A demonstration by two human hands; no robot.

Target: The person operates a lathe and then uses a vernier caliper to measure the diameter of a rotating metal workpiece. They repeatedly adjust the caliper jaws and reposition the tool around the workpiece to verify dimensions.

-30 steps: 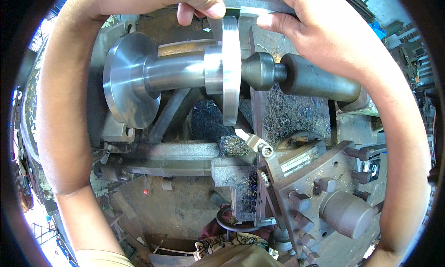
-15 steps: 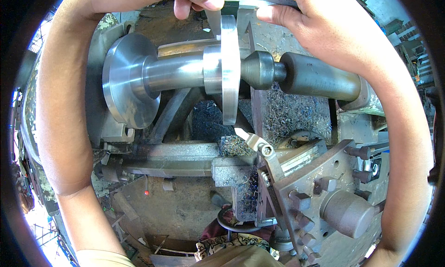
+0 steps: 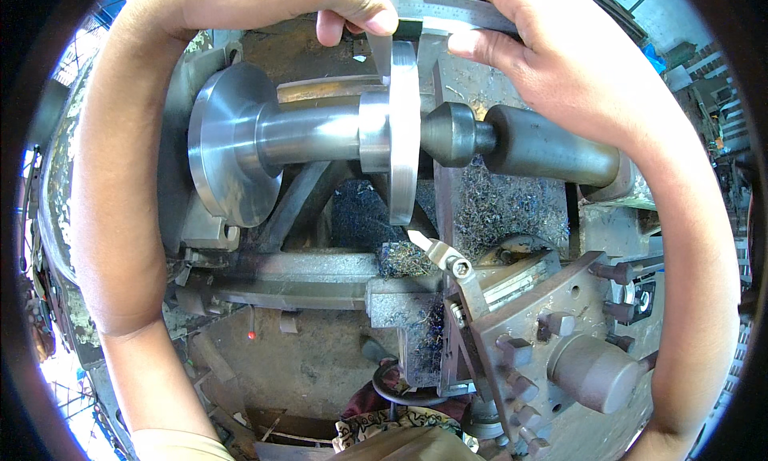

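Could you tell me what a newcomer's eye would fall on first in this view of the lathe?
First, the shiny steel workpiece across the upper middle, its thin flange pressed by a dark cone-tipped support from the right. Above it, the left hand and right hand hold a steel caliper over the flange. Lower right sits the bolted tool post.

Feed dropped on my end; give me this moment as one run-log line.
left hand: grips steel caliper | right hand: holds caliper | caliper jaws: straddle flange of flanged shiny steel workpiece | cutting tool: apart

Lathe bed [image 3: 320,269], metal shavings [image 3: 500,205], flanged steel workpiece [image 3: 320,133] mounted
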